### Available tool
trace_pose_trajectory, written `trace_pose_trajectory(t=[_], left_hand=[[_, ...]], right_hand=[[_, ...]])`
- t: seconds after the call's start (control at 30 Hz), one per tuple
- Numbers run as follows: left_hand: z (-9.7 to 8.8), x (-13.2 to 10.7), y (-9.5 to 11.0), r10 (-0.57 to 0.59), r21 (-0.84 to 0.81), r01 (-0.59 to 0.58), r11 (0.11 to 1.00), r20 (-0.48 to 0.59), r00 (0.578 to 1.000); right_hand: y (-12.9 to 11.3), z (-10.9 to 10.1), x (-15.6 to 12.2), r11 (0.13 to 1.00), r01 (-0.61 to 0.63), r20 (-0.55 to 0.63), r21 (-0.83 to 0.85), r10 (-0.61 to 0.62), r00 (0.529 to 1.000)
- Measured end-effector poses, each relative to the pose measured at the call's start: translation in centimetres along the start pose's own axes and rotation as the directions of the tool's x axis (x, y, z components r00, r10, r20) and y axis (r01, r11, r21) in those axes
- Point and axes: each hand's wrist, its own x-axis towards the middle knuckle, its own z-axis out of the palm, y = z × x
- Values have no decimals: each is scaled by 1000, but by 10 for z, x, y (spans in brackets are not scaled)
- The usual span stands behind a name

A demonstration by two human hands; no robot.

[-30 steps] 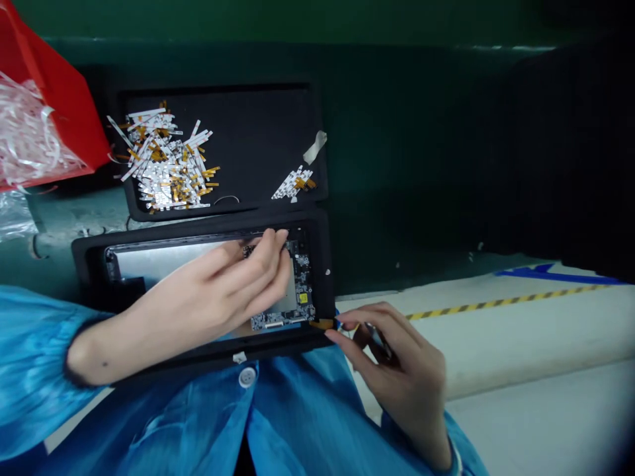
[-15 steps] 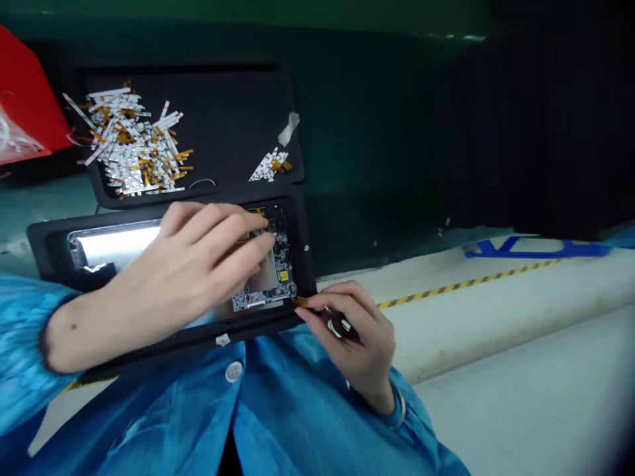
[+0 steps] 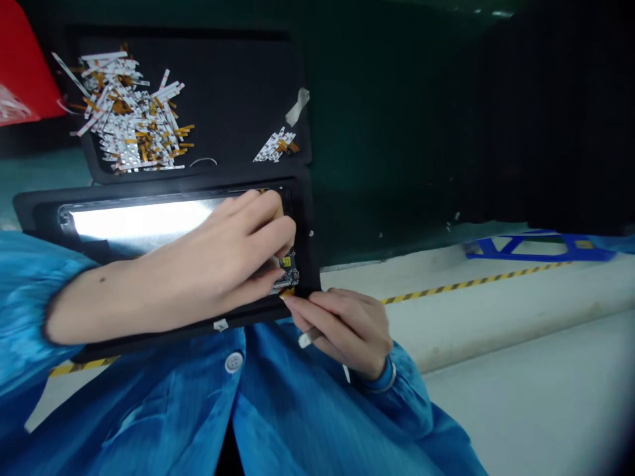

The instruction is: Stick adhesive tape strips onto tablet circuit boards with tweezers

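A device with its inside exposed lies in a black foam tray (image 3: 303, 198), with a shiny silver panel (image 3: 143, 221) on its left and a circuit board (image 3: 288, 272) on its right. My left hand (image 3: 233, 258) reaches over the board with curled fingers, thumb and index close together near a yellow label; what lies between them is hidden. At the board's lower right corner, my right hand (image 3: 347, 324) pinches a small orange flex cable (image 3: 286, 293). Also within my right hand is an object with a pale end (image 3: 308, 338), mostly hidden by the fingers.
Behind lies a second black tray (image 3: 233, 86) with a heap of white and orange flex cables (image 3: 133, 125), a smaller cable pile (image 3: 276, 144) and a crumpled pale strip (image 3: 298, 107). A red container (image 3: 27, 73) stands at left. A blue frame (image 3: 540, 248) is on the right.
My left hand has moved right, its fingers curling over the board. My right hand has turned, its fingertips slightly further left with the flex cable. The trays sit higher in view.
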Motion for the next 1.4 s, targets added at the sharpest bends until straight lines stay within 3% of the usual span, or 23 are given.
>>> trace_pose_trajectory(t=[0.23,0.47,0.8,1.2,1.4], left_hand=[[-12,-18,5,-60,38,61,997,-13,998],[-1,-38,4,40,73,-40,997,11,999],[6,-39,0,106,23,-105,994,-32,994],[9,-40,-3,91,-122,-93,988,-25,996],[9,-41,-2,78,-146,-81,986,-29,997]], right_hand=[[-7,-3,6,999,-37,38,-31,38,999],[-14,-4,14,997,-61,77,-45,64,995],[-16,-14,25,994,-72,216,-77,87,973],[-25,-16,32,985,-121,293,-120,151,944],[-29,-10,31,974,-195,250,-118,219,943]])
